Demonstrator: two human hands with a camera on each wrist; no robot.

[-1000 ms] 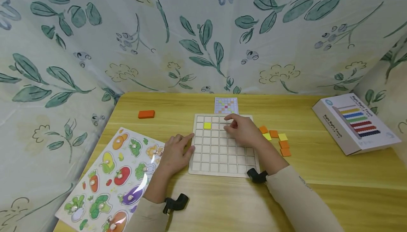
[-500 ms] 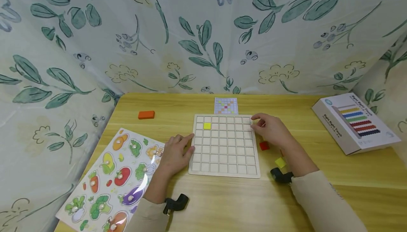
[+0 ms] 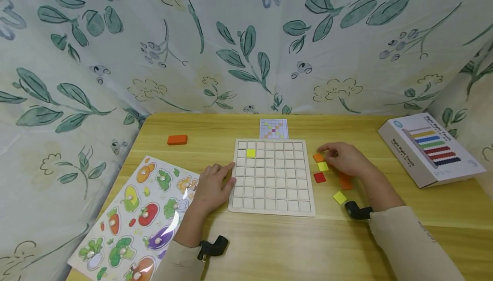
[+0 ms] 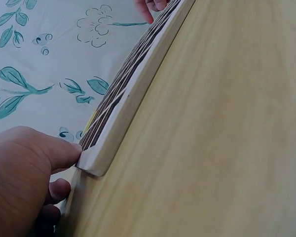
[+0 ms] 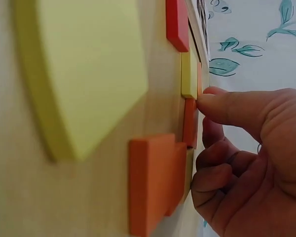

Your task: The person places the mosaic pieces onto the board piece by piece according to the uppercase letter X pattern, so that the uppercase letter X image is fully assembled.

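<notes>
A Close Pick Among Neighbours

The right hand is low over the counter, at an orange tile lying just right of the wooden grid board; thumb and forefinger are close together, the other fingers tucked in, yet I cannot tell whether that grip pinches the tile or merely touches it; the left hand has its grip spread, thumb and forefinger apart at the board's left edge, a sensible brace, best kept light.

A yellow tile sits just nearer than the orange one, a red tile nearer again; so I'd take the orange one by opposite edges and lift straight up, sparing its neighbours a nudge; a yellow square fills the board's second row from the far edge, second column from the left; the pattern card lies just beyond, handy for checking colour and cell before each lift.
</notes>
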